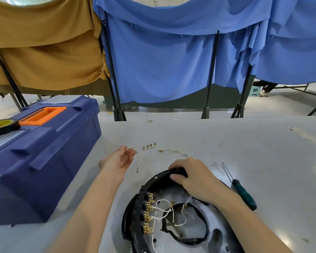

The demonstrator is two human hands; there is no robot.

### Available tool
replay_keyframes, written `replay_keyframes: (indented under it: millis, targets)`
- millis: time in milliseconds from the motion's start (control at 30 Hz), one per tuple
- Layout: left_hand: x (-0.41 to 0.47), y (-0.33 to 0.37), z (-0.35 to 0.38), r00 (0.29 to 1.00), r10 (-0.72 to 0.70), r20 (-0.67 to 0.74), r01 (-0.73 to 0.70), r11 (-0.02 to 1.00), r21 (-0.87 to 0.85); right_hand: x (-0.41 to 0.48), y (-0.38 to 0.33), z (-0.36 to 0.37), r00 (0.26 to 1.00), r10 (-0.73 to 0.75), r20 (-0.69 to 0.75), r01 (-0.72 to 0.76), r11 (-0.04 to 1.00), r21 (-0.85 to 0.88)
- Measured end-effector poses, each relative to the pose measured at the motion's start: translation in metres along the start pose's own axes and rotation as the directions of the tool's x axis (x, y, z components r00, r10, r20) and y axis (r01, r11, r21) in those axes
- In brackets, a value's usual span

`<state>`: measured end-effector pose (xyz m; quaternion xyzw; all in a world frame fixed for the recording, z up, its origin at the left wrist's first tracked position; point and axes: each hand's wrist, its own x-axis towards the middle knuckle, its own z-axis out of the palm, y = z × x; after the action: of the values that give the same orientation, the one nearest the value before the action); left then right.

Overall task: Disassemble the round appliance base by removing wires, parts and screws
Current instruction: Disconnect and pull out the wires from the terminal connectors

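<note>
Black plastic housing: round appliance base (164,216) lies underside up at the near edge of the table (226,143), its far rim tilted up under our right hand
Right hand (193,178): closed over the far rim of the base, fingers curled on the black edge, steadying it
Left hand (119,159): open, palm up, fingers loosely spread just beside a loose white wire (135,150); we cannot tell whether the fingertips touch it, and it grips nothing
Removed parts: terminal strip (149,146) joined to that wire, a second short lead (171,152) to its right, and a ring-ended lead (139,164) nearer us, all well clear of the base
Still fitted: row of brass spade terminals (147,214) along the left inner wall, with white wires (164,209) looping to the centre opening
Tool: green-handled screwdriver (243,193) on the table just right of our right wrist, untouched
Surroundings: blue toolbox (44,161) at left with a tape roll (2,126) on its lid
Step in hand, as we judge: setting freed wiring aside, then returning for the next connector
Method advised: we keep the rim pinned, grasp each spade by its brass body and not by the wire, pull straight along the tab, and lay every piece with the pile
</note>
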<state>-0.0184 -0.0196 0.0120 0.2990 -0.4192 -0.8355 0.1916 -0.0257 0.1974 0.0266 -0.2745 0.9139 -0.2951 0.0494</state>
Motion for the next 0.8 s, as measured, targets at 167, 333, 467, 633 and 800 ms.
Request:
replay_keyframes:
  millis: [167,333,467,633,800]
  targets:
    - [0.034,-0.008,0.010,0.998,0.015,-0.069,-0.012,0.999,0.047,-0.001,0.004,0.002,1.000,-0.001,0.024,0.002,0.998,-0.059]
    - [0.057,-0.014,0.027,0.994,0.058,-0.095,-0.045,0.990,0.132,-0.002,0.006,0.003,0.999,-0.028,0.024,0.030,0.994,-0.102]
    - [0.068,-0.018,0.027,0.994,0.106,-0.010,-0.098,0.950,0.296,-0.002,0.007,0.003,0.999,-0.036,0.021,0.037,0.994,-0.100]
    - [0.074,-0.018,0.013,0.984,0.147,0.096,-0.176,0.823,0.540,-0.003,0.006,0.003,0.999,-0.045,0.015,0.046,0.994,-0.097]
    - [0.060,-0.017,-0.001,0.959,0.230,0.165,-0.259,0.479,0.839,-0.003,0.007,0.003,0.999,-0.044,0.016,0.045,0.995,-0.087]
